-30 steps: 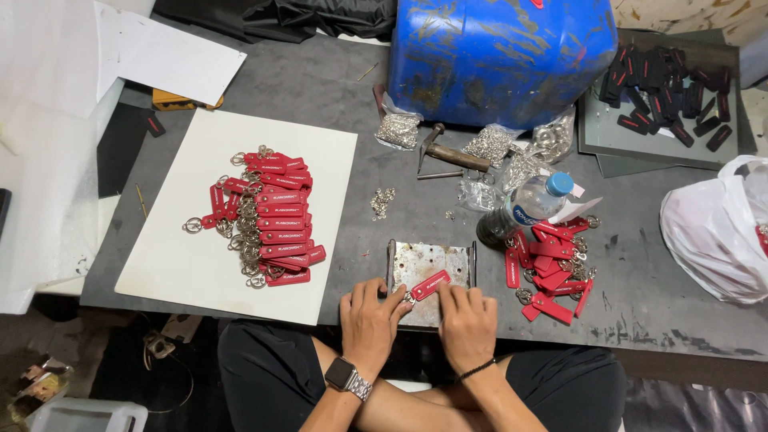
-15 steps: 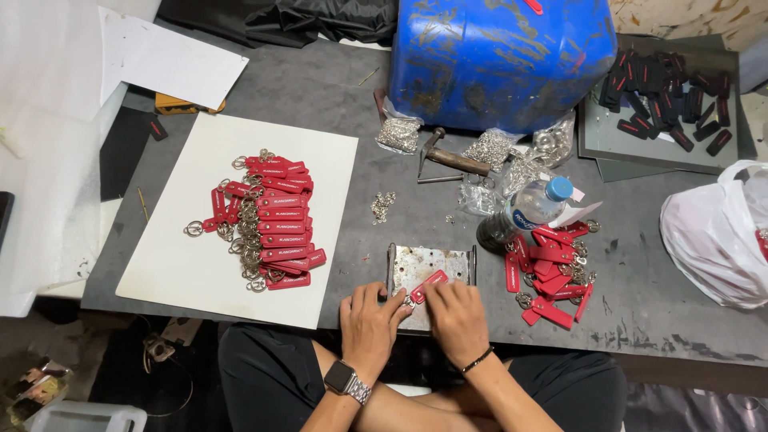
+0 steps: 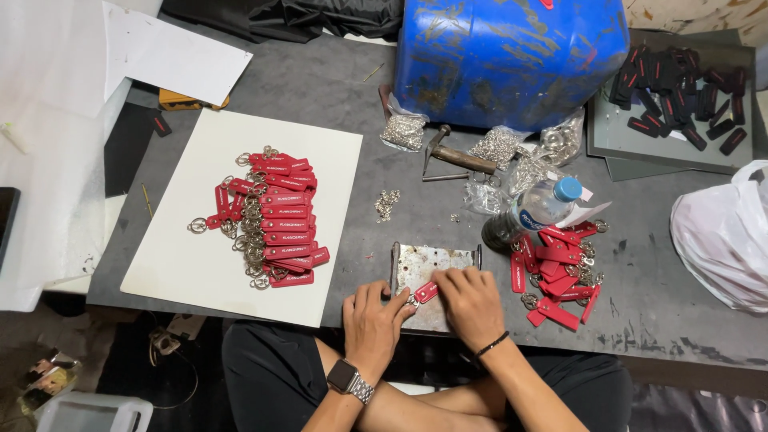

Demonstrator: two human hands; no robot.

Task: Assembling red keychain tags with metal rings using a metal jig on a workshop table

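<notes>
Both hands on one red key tag

Left hand [image 3: 374, 320] and right hand [image 3: 472, 304] pinch the red key tag [image 3: 425, 292] over a metal plate [image 3: 432, 264].

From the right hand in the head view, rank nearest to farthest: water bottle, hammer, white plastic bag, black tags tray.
From the right hand:
1. Water bottle, just up-right.
2. Hammer, straight beyond.
3. White plastic bag, far right edge.
4. Black tags tray, far top-right corner.
</notes>
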